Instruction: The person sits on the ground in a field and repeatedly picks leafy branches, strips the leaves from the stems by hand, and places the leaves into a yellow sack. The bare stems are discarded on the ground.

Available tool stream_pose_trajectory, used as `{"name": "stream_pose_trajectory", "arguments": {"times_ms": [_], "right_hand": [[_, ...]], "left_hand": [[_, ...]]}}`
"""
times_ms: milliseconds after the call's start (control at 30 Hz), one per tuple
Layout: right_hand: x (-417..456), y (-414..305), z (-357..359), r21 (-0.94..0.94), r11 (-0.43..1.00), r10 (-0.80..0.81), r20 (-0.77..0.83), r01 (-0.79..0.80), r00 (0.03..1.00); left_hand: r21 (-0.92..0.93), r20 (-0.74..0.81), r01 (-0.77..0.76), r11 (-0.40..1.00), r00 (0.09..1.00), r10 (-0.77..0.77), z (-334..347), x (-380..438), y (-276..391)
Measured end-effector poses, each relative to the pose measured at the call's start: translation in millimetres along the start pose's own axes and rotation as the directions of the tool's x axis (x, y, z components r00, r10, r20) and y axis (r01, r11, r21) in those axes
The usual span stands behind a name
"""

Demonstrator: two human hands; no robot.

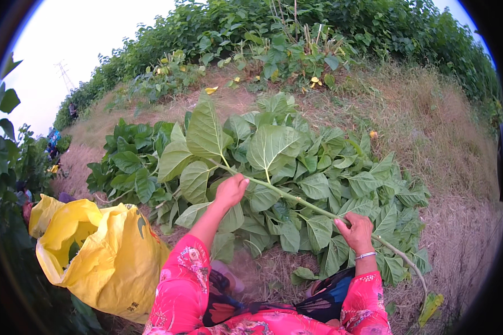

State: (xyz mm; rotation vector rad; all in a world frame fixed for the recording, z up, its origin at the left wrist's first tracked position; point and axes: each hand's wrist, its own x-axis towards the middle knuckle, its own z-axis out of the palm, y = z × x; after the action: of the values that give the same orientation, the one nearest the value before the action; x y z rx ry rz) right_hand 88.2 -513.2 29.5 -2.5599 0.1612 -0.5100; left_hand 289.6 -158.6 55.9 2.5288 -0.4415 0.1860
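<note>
A long green leafy branch (302, 202) lies across the view in both my hands, with large broad leaves at its upper left end and a mostly bare stem bending down at the lower right. My left hand (232, 191) is at the branch near its leafy part, fingers closed around or against the stem. Farther down the stem, my right hand (356, 231) grips it, a metal bangle at the wrist. Beneath the branch spreads a big heap of cut leafy branches (385, 201) on dry grass. At my left stands a yellow woven sack (117, 259), its mouth gaping, with some green leaf inside.
Darker leafy branches (130, 161) lie at the heap's left. Beyond are low cut stumps with shoots (306, 58) and a tall row of bushes (402, 29). Foliage borders the left edge. People (53, 140) are far off at the left. Dry grass (457, 234) covers the right side.
</note>
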Motion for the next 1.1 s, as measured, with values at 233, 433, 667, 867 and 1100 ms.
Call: {"name": "stream_pose_trajectory", "arguments": {"times_ms": [233,433,667,867,1100], "right_hand": [[10.5,-4.0,28.0,0.036,0.978,-0.205,-0.057,0.207,0.977],[27.7,-49.3,62.6,0.14,0.979,-0.187,0.316,0.149,0.93],[28.2,-65.8,80.6,0.105,0.975,-0.217,0.254,0.196,0.943],[23.7,-67.9,79.7,0.074,0.977,-0.212,0.185,0.202,0.96],[21.2,-70.9,73.4,0.111,0.977,-0.196,0.151,0.181,0.969]], "left_hand": [[-0.183,0.063,-0.084,0.98,0.993,0.097,73.0,-61.3,53.3],[-0.19,-0.038,-0.133,0.973,0.991,0.128,75.8,-75.1,62.4],[-0.33,0.005,0.095,0.939,0.995,-0.099,76.8,-96.7,74.4],[-0.473,-0.086,0.159,0.867,0.971,-0.225,101.7,-105.1,85.6],[-0.232,-0.234,0.07,0.97,0.964,-0.126,99.8,-107.3,101.3]]}}
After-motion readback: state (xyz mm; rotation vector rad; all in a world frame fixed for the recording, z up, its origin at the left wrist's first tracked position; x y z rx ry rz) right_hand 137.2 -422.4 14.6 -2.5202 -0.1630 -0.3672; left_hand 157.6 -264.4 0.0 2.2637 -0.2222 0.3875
